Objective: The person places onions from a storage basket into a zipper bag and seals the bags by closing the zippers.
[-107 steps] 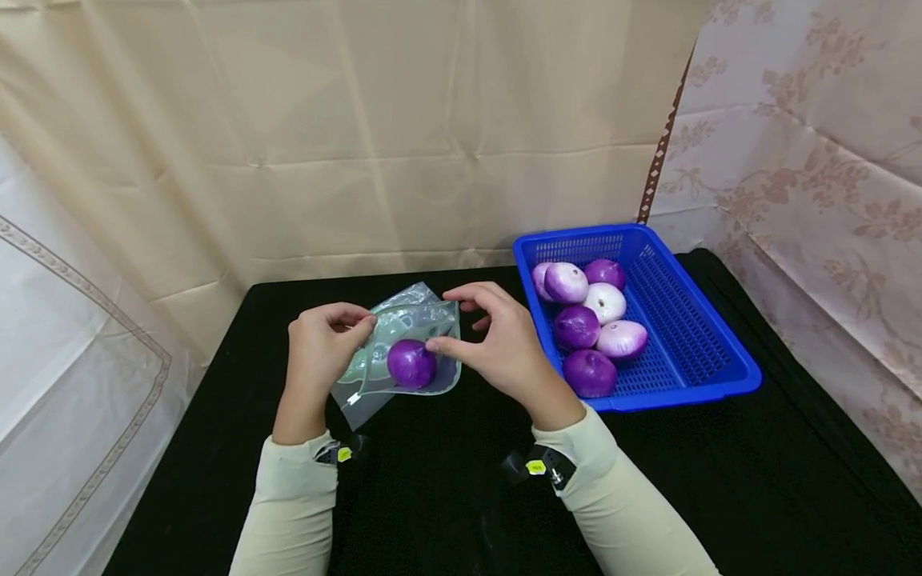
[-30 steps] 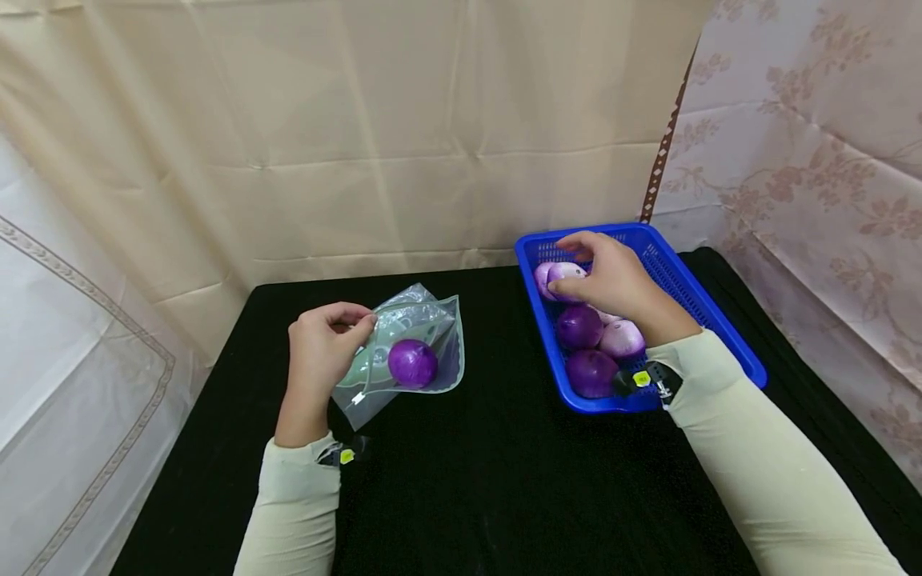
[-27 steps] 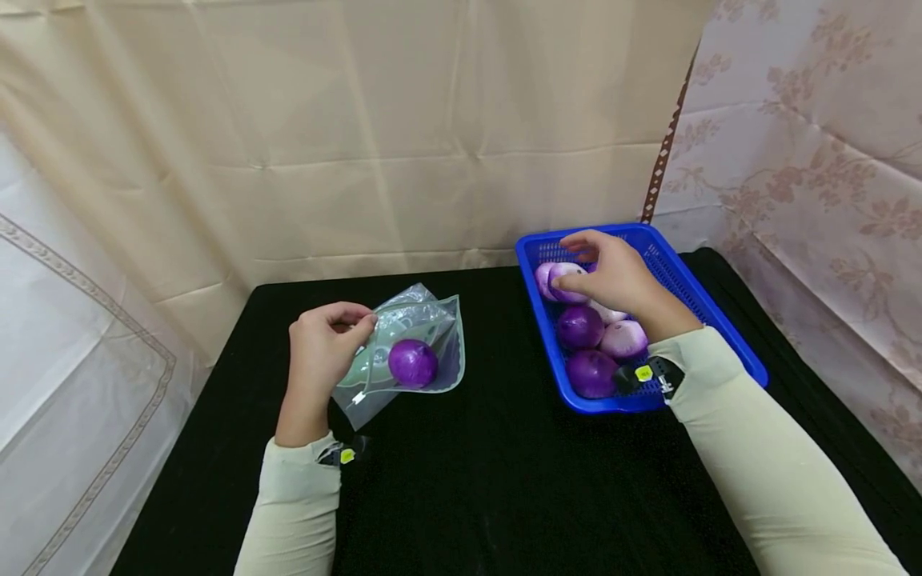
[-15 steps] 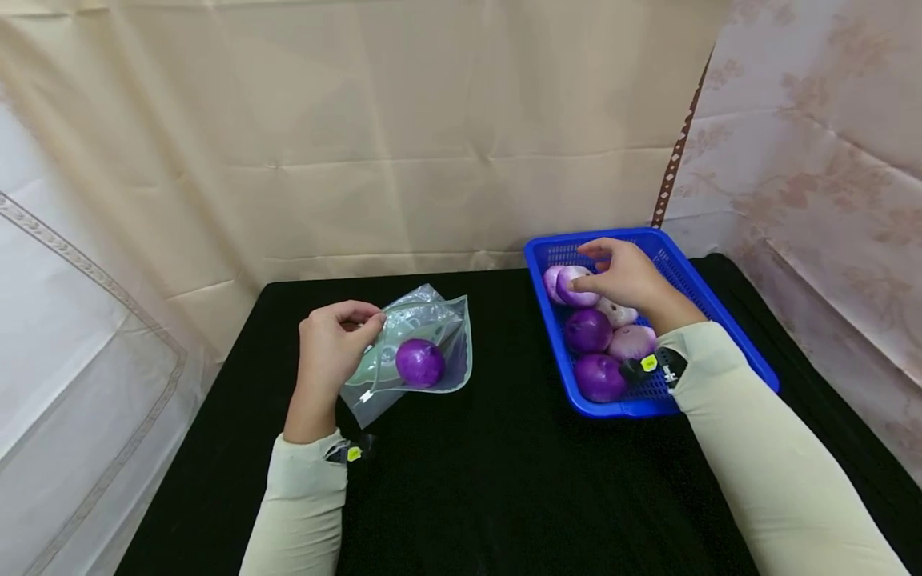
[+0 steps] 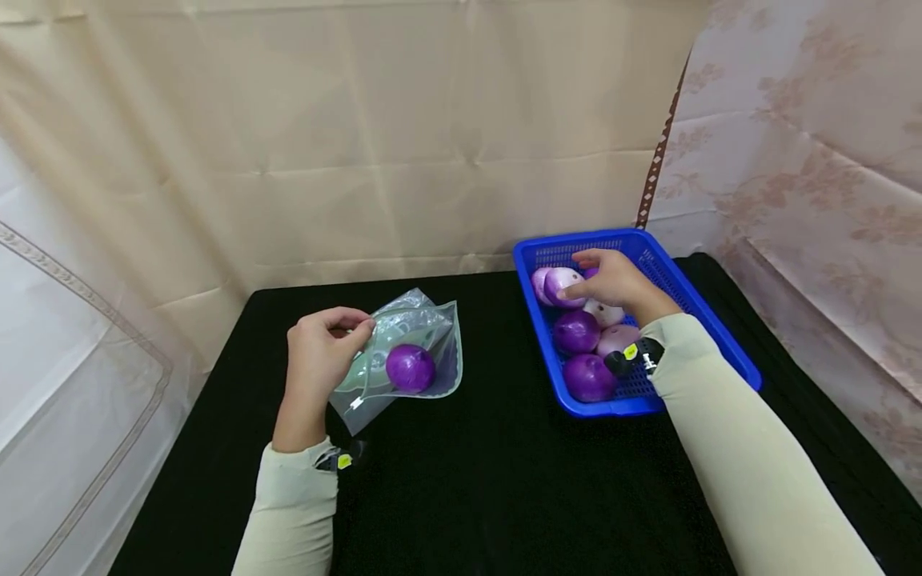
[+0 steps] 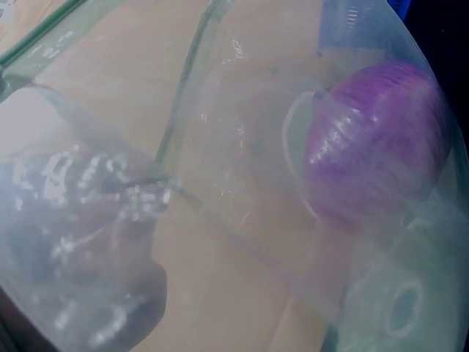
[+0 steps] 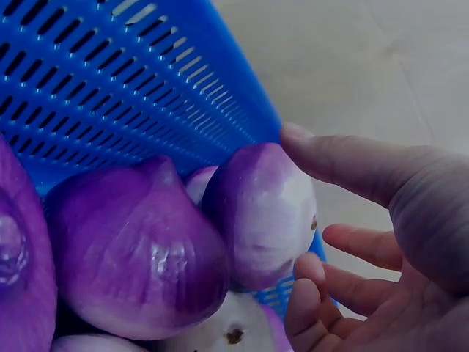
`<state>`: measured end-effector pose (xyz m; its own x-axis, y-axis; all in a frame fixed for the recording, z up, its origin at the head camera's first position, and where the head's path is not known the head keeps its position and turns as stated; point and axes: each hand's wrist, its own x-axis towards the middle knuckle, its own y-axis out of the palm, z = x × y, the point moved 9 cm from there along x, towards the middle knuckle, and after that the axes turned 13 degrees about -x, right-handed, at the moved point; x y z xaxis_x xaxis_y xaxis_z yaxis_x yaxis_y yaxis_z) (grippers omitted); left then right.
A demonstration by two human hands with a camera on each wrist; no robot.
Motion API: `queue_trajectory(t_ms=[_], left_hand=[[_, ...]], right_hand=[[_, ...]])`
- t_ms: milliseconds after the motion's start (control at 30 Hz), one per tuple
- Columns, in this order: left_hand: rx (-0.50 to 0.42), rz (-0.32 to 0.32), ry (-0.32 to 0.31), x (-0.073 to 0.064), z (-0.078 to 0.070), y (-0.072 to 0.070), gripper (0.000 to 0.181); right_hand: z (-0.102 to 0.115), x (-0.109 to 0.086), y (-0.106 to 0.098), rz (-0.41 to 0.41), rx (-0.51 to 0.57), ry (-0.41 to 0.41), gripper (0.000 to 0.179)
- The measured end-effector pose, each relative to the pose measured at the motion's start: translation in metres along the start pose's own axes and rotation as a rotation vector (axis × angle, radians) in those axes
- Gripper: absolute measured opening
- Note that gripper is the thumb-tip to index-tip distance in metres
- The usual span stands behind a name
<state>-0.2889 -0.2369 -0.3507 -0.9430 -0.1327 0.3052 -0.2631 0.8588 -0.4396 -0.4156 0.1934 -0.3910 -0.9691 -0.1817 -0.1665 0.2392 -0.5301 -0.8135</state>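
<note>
Fingers (image 5: 349, 315) of the left hand (image 5: 320, 352) pinch a bag (image 5: 448, 352) holding a dark onion (image 5: 410, 369); those of the right hand (image 5: 618, 282), parted and unclenched, flank a pale onion (image 7: 267, 213) in a basket (image 5: 612, 409).

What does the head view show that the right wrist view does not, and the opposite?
Only the head view: the left hand, pinching a translucent bag; the purple onion at this bag; the sleeves.

Only the right wrist view: lower fingertips of the right hand; a dark onion's pointed neck.

Both: the right hand, a purple-and-white onion, the blue basket, the beige curtain.
</note>
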Motion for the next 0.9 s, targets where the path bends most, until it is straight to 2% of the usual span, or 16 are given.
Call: queue_trajectory(t_ms=[200, 467, 900], left_hand=[[-0.002, -0.012, 0.016, -0.004, 0.003, -0.005, 0.01], [-0.003, -0.015, 0.021, -0.002, 0.002, -0.007, 0.009], [0.003, -0.019, 0.007, -0.001, 0.003, -0.006, 0.01]], right_hand=[[-0.003, 0.005, 0.015, 0.075, 0.062, 0.032, 0.093], [-0.012, 0.014, 0.024, 0.129, 0.141, 0.05, 0.096], [-0.021, 0.016, 0.025, 0.151, 0.214, 0.083, 0.092]])
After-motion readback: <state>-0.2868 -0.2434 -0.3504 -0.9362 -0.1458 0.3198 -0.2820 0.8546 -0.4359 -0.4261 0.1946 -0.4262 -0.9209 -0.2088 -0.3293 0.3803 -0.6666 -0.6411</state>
